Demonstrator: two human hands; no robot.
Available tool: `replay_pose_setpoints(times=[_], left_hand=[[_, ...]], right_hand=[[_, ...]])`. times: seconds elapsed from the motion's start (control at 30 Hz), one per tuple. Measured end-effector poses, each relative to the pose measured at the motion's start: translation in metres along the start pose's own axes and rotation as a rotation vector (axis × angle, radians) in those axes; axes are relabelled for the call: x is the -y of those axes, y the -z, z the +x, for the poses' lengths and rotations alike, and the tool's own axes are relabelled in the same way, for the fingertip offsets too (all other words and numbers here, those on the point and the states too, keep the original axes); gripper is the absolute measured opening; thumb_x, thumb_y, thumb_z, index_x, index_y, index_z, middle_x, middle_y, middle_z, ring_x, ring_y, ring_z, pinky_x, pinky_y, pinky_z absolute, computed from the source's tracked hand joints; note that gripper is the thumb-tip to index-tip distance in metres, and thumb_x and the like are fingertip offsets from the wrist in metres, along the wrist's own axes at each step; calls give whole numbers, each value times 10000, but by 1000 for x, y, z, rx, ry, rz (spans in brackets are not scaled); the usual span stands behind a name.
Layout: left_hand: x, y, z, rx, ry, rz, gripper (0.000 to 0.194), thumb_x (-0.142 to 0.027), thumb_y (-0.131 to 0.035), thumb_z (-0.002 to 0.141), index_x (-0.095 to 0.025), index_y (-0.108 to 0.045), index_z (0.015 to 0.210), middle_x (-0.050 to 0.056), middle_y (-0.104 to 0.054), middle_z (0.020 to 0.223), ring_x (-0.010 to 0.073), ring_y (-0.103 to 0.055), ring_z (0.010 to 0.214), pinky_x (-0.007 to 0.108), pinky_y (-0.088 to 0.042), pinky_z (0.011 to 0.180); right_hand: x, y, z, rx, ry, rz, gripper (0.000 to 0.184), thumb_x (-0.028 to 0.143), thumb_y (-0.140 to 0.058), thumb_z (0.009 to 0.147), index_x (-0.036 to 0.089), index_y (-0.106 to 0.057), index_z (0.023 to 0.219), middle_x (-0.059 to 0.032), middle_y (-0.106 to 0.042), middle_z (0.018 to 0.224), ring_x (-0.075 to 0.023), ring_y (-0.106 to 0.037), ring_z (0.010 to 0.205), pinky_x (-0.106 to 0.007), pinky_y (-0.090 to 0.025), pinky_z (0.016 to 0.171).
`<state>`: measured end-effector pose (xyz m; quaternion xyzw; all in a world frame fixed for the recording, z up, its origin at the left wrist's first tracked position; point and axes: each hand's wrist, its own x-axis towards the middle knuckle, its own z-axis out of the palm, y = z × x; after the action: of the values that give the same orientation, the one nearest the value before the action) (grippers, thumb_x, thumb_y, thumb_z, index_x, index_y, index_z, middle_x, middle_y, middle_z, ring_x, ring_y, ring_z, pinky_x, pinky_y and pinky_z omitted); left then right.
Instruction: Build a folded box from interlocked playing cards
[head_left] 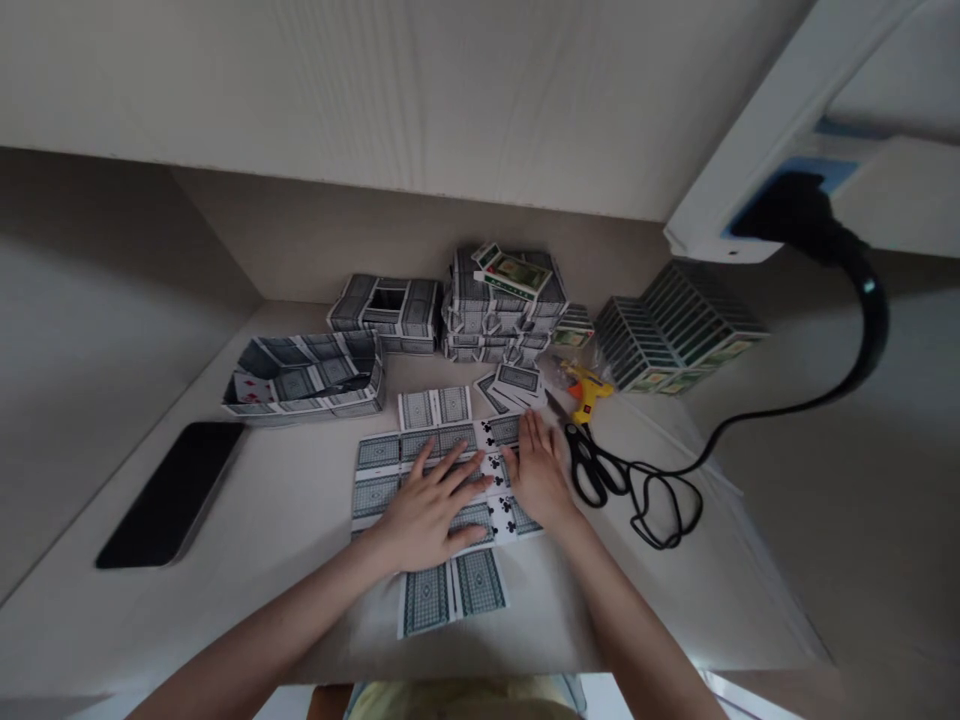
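Observation:
A flat sheet of joined playing cards (377,453) lies on the desk, mostly with patterned backs up. Its shape is like a cross, with flaps at the far and near sides. My left hand (431,510) rests on the middle of it, palm down with fingers spread. On the right part of the sheet lies my right hand (537,470), flat, thumb apart from the fingers. A strip of club faces (496,470) shows between the two hands. Just beyond my right hand is a loose fan of cards (516,385).
Card-covered boxes (499,310) and an open card tray (315,400) stand behind. A yellow glue gun (589,392), black scissors (592,470) and a cord (667,540) lie right. Stacked card packs (667,330) stand back right; a phone (172,495) lies left.

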<state>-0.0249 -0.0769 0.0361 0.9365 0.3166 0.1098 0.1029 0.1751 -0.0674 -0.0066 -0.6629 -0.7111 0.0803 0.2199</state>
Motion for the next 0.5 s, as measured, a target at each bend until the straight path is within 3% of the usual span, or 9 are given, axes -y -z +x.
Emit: replay_pose_setpoints(times=[0.2,0.5], left_hand=[[0,0,0,-3,-2,-6,530,-546,-385,799,-302,-391,1270,18,-336,1381,268,-186,1304,524,-84,1042],[-1,0,0,0,10,4,505,-538,-350,818,-300,-394,1262,6,-310,1395,259,-157,1313,518,-82,1041]], right_hand=[[1,-8,0,-33,-10,51,606,404,-311,870,26,-241,1338,-186,-192,1417,-258,-112,1321,-475,-166,1054],[4,-7,0,-1,42,30,581,385,-351,861,71,-267,1344,-161,-147,1434,-271,-104,1321,-478,-187,1051]])
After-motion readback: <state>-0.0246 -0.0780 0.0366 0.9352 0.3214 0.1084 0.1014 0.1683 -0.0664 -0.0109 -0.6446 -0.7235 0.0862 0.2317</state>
